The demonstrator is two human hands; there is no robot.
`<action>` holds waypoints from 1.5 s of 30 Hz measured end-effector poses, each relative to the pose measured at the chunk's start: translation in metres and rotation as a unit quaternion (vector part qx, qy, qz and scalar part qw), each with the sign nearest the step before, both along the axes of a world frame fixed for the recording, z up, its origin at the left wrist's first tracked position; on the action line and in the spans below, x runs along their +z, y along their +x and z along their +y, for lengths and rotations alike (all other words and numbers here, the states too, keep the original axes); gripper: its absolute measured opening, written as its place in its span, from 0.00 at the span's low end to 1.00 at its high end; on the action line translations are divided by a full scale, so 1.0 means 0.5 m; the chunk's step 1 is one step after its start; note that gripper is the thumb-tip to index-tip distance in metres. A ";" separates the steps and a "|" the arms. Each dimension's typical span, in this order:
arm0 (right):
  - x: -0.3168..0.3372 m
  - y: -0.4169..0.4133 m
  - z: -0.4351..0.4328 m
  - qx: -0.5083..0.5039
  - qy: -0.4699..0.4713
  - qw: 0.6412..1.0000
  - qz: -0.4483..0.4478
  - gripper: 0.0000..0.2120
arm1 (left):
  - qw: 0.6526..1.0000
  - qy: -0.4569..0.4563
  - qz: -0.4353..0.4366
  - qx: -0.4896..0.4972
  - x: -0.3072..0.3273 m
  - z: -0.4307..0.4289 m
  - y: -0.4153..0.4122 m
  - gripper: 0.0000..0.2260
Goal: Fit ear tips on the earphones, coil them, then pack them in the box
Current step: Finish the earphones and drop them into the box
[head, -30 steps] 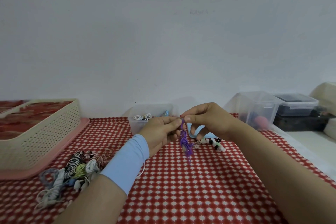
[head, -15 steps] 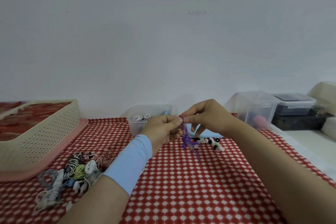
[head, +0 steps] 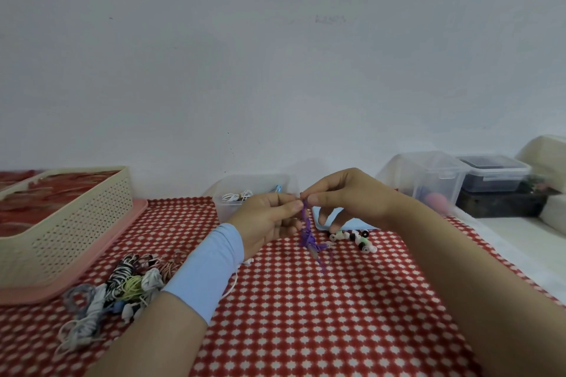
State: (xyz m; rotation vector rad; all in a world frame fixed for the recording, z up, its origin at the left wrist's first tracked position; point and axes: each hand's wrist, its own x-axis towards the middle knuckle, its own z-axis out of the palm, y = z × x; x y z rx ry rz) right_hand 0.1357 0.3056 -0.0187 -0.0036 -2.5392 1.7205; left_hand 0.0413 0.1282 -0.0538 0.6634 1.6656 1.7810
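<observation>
Fingertips of the left hand point(head: 266, 220) and right hand point(head: 352, 202) meet, pinching the top of the purple earphones point(head: 307, 234); the cable hangs over the table point(head: 306, 330), toward its far edge. Probably seating a tip: steady the bud, push squarely. Loose ear tips point(head: 352, 239) lie just beside.

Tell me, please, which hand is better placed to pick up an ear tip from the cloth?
Right, probably. The right hand is close above the loose ear tips; the left hand is on the far side of the purple earphones, which both hands pinch.
</observation>
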 end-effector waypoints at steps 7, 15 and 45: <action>-0.019 -0.005 0.003 0.026 -0.057 0.996 -0.063 0.07 | 0.998 -0.020 0.033 -0.043 0.002 -0.009 0.004 0.07; -0.025 -0.003 0.011 0.042 -0.083 0.992 -0.090 0.06 | 0.997 -0.016 0.013 -0.080 -0.004 -0.011 0.007 0.11; -0.025 -0.017 -0.002 0.015 0.115 0.992 -0.051 0.05 | 0.954 -0.210 0.199 -0.076 0.012 -0.032 -0.010 0.05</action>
